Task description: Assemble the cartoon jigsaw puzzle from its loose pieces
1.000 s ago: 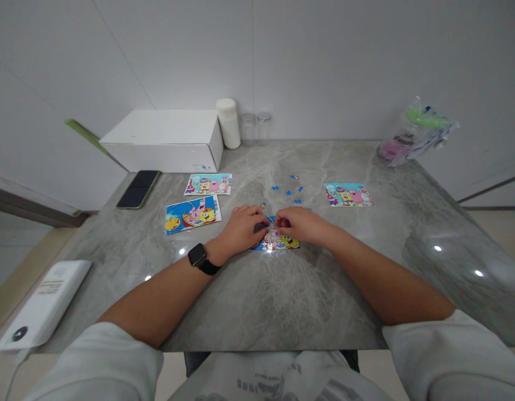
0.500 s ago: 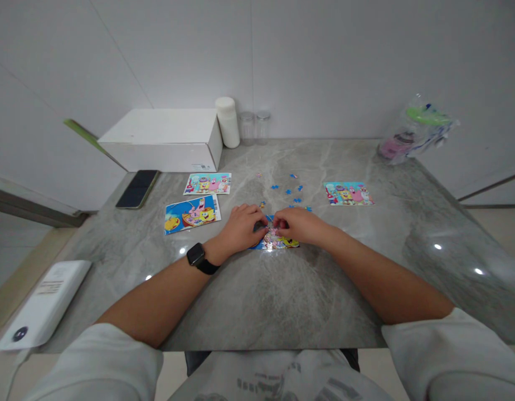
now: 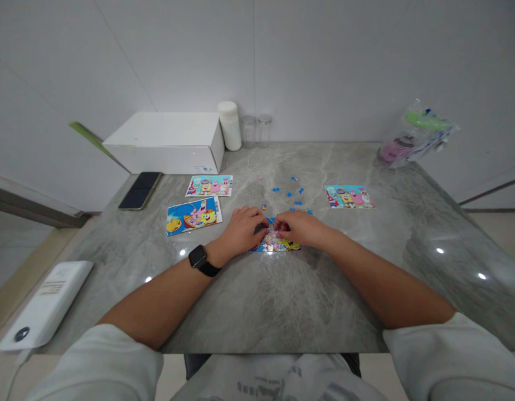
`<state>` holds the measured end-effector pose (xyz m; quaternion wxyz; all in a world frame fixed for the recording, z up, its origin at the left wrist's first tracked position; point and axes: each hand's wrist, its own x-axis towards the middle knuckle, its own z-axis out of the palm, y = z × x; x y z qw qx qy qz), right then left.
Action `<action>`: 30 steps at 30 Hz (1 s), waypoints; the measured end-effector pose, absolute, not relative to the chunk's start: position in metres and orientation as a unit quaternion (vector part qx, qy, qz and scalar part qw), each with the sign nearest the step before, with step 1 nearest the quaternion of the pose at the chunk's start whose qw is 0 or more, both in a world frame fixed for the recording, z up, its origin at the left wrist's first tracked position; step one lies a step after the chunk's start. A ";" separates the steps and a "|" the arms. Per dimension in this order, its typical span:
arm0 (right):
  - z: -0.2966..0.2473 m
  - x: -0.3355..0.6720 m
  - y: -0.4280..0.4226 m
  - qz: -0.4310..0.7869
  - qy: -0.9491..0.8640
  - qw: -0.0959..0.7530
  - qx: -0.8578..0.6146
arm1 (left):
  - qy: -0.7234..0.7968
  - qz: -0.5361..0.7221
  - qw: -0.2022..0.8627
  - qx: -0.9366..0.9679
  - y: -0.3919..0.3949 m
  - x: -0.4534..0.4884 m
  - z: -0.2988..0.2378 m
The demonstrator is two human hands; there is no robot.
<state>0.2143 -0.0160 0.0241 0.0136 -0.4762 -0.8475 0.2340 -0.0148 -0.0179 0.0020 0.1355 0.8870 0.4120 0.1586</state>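
A partly joined jigsaw puzzle [image 3: 272, 243], blue, pink and yellow, lies flat on the table in front of me. My left hand [image 3: 246, 228] is curled over its left side, thumb and fingers closed on that edge. From the right, my right hand [image 3: 297, 225] bends over the puzzle's upper part, thumb and fingertips pinched close together at its surface. Whatever those fingertips hold is hidden. Just beyond my hands lie several loose blue puzzle pieces [image 3: 290, 194]. A multicoloured piece [image 3: 263, 206] is close to my left fingers.
Two cartoon picture cards [image 3: 193, 215] [image 3: 209, 186] lie left, another picture card [image 3: 350, 196] right. A phone [image 3: 141, 190], a white box [image 3: 165, 159], a white bottle [image 3: 229, 127] and two glass jars [image 3: 256, 132] stand behind. A bagged cup [image 3: 416, 136] is back right, a white device [image 3: 46, 303] front left.
The whole view has shifted slightly, with the scene a little lower in the frame. Both hands stay at the puzzle in nearly the same pose.
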 end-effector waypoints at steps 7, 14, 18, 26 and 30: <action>0.025 0.213 -0.017 0.231 -0.847 0.013 -0.479 | 0.454 0.233 0.130 0.850 -0.014 -0.019 0.004; 0.024 0.214 -0.016 0.225 -0.846 -0.001 -0.484 | 0.449 0.212 0.115 0.860 -0.016 -0.017 0.004; 0.024 0.213 -0.016 0.216 -0.843 -0.007 -0.493 | 0.432 0.185 0.107 0.876 -0.020 -0.017 0.006; 0.027 0.212 -0.018 0.180 -0.823 -0.031 -0.538 | 0.432 0.164 0.112 0.880 -0.023 -0.015 0.004; 0.029 0.212 -0.019 0.180 -0.822 -0.040 -0.539 | 0.433 0.160 0.113 0.880 -0.022 -0.015 0.002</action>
